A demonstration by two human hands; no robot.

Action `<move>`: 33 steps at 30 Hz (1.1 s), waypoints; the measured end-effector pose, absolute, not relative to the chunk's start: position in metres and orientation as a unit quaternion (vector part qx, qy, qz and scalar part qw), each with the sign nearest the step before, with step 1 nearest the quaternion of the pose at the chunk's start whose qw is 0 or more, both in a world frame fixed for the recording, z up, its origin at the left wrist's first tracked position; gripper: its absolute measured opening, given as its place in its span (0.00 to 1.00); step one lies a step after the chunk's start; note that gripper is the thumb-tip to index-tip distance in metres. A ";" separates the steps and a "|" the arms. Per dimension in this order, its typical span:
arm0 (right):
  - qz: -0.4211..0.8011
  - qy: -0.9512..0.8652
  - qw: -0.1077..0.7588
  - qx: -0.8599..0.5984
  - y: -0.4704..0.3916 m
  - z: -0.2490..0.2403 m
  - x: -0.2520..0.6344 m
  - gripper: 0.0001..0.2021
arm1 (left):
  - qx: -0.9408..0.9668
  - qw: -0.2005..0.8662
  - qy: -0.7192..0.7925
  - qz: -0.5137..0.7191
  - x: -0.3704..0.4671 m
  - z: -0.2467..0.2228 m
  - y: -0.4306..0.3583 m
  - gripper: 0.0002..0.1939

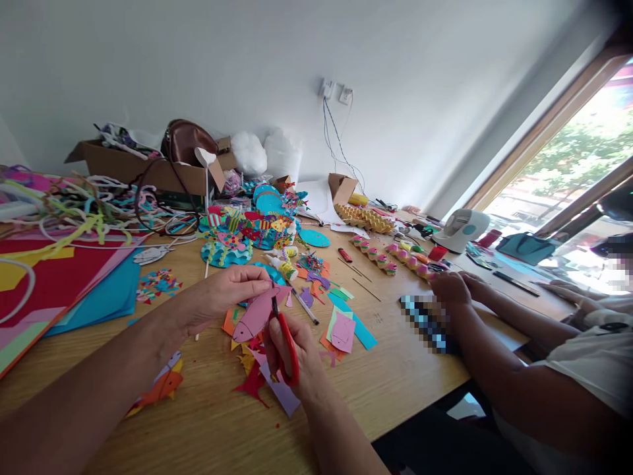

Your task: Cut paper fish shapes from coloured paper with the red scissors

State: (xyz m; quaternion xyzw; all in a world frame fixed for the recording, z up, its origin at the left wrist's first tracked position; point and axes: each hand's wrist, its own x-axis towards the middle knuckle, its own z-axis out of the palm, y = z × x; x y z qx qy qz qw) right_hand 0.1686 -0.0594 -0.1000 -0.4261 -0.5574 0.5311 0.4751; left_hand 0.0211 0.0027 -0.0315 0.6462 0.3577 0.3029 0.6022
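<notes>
Near the centre of the view, my left hand [244, 285] pinches the tail end of a pink paper fish [254, 316]. The fish has a drawn eye and gill line at its lower left. My right hand [301, 343] is wrapped round red-handled scissors [287, 349], whose dark blades point up at the fish's edge by the tail. Orange, yellow and red paper pieces lie beneath, with a purple strip [284, 394] below. Right of my right hand sits a pink square with a drawn outline [342, 332].
A person's hands [452, 290] rest on the table at right. Decorated turquoise pieces [225, 251], glue bottles [284, 267] and a pen [306, 306] lie beyond my hands. Coloured sheets [99, 297] cover the left side; a cardboard box [143, 173] stands behind.
</notes>
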 end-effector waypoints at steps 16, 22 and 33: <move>0.535 -0.552 0.483 -0.418 -0.060 -0.101 0.167 0.22 | 0.710 0.554 0.349 0.260 0.014 -0.024 0.003 0.12; 0.537 -0.558 0.484 -0.408 -0.060 -0.101 0.166 0.25 | 0.726 0.551 0.331 0.244 0.011 -0.026 0.006 0.13; 0.547 -0.559 0.465 -0.415 -0.061 -0.100 0.164 0.25 | 0.736 0.553 0.334 0.202 0.001 -0.018 0.008 0.15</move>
